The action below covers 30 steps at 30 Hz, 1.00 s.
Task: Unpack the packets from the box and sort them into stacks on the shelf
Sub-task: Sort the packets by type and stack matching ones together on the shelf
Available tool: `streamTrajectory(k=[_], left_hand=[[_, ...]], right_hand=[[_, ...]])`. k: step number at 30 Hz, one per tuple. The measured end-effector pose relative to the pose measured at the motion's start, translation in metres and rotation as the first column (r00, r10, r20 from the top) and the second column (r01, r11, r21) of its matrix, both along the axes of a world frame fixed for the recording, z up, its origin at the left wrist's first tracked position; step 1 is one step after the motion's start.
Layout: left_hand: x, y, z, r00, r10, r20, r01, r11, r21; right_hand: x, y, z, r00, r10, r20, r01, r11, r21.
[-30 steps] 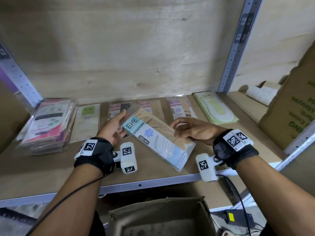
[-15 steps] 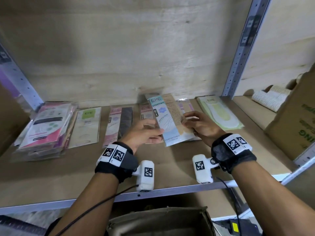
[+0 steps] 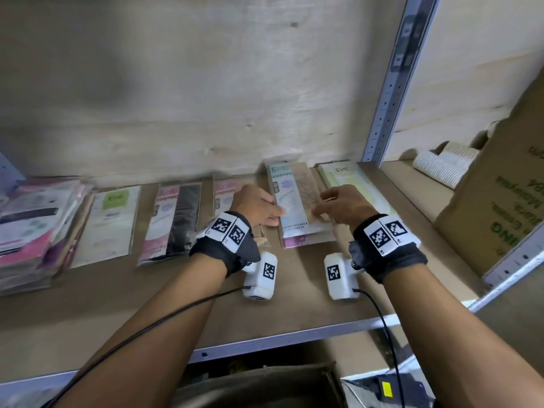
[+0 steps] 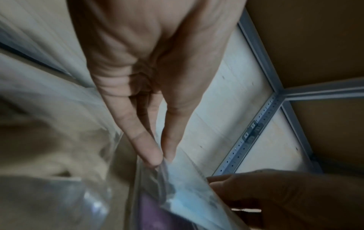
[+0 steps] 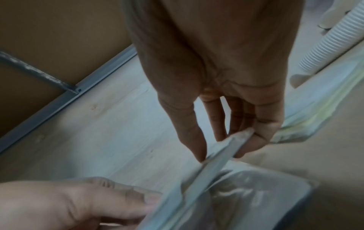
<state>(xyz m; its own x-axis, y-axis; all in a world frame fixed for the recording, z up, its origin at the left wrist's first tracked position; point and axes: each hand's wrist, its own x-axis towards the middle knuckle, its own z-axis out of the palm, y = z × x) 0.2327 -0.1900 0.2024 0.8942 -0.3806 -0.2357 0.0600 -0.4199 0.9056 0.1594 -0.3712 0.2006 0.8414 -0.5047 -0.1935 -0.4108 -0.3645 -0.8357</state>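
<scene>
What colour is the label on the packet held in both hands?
Light blue, beside a tan mesh stocking, on the packet; the head view shows it best.

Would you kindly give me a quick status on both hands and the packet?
Left hand and right hand each pinch a side edge of the blue stocking packet. Packet lies on a pile on the shelf. Nothing in the way.

You can read "ENE" on the blue packet [image 3: 290, 198], with "COMFORTABLE" near its lower edge. "ENE" also heads the green-label packet [image 3: 113, 219], the pink-and-black packet [image 3: 173, 219] and the pale green packet [image 3: 344, 175]. Green print on the cardboard carton [image 3: 500, 207] ends in "ING".
</scene>
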Motion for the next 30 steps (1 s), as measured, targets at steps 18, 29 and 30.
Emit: streamTrajectory(k=[18,29,30], left_hand=[[-0.012,-0.022,0.007,0.990,-0.040,0.133,-0.013,0.929,0.370],[-0.005,0.075,0.043,0.958,0.116,0.263,-0.169,0.967,0.190],[-0.005,0.094,0.043,0.952,0.158,0.263,-0.202,0.967,0.152]], right_hand=[[-0.004,0.011,0.010,0.974,0.040,-0.223,-0.094,0.967,-0.237],[-0.007,0.037,0.029,0.987,0.158,0.014,-0.141,0.915,-0.378],[-0.007,0.049,0.031,0.978,0.204,0.047,-0.171,0.907,-0.385]])
